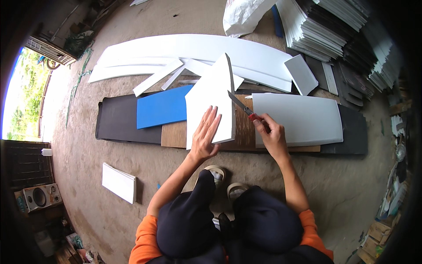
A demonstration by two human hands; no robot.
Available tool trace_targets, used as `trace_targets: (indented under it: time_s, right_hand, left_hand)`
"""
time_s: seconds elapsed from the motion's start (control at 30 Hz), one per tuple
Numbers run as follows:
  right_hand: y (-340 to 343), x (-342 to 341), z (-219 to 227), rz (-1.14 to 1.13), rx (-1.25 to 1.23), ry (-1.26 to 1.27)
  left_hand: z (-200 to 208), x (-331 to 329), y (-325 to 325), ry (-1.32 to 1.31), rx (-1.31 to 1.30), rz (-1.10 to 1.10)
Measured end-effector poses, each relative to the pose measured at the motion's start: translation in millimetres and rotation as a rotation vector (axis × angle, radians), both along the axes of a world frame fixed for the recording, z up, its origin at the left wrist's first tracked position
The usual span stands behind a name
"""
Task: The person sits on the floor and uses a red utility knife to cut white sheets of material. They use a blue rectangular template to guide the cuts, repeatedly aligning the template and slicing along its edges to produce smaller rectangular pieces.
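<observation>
A white foam sheet (215,90) with a pointed far end stands tilted over the wooden board (244,127), showing a thick grey edge on its right side. My left hand (205,136) lies flat on its near part, fingers stretched out. In my right hand (271,132) is a utility knife (246,108) with a red handle. Its dark blade points up and left, close to the sheet's right edge; I cannot tell whether it touches. Left of the sheet lies a blue foam sheet (162,107), and to the right a pale grey sheet (299,118).
Behind, a long white sheet (184,46) and several white strips (158,78) lie on the floor. Stacked sheets (307,35) stand at the far right beside a white sack (246,17). A small white block (118,182) lies near left, and a speaker (41,197) at the left wall.
</observation>
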State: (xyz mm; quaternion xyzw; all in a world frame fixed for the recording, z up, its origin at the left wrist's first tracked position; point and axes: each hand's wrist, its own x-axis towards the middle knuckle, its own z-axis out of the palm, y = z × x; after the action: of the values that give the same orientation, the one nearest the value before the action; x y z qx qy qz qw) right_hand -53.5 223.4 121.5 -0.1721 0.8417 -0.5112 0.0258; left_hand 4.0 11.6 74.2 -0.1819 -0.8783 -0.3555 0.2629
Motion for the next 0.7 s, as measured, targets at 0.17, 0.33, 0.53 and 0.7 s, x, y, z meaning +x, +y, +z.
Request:
trace_targets:
  time_s: [0.17, 0.33, 0.53, 0.7]
  right_hand:
    - [-11.3, -2.9, 5.9, -0.013, 0.038, 0.044]
    - [-35.2, -4.0, 23.6, 0.024, 0.056, 0.082]
    - [-60.0, 2.4, 42.5, 0.058, 0.142, 0.106]
    - [-72.6, 4.5, 48.3, 0.062, 0.112, 0.14]
  left_hand:
    - [-1.0, 3.8, -4.9, 0.063, 0.065, 0.003]
    - [-0.7, 8.4, -20.4, 0.16, 0.153, 0.002]
    - [37.4, 13.2, -18.2, 0.21, 0.226, 0.16]
    - [51.0, 16.7, -20.7, 0.182, 0.234, 0.223]
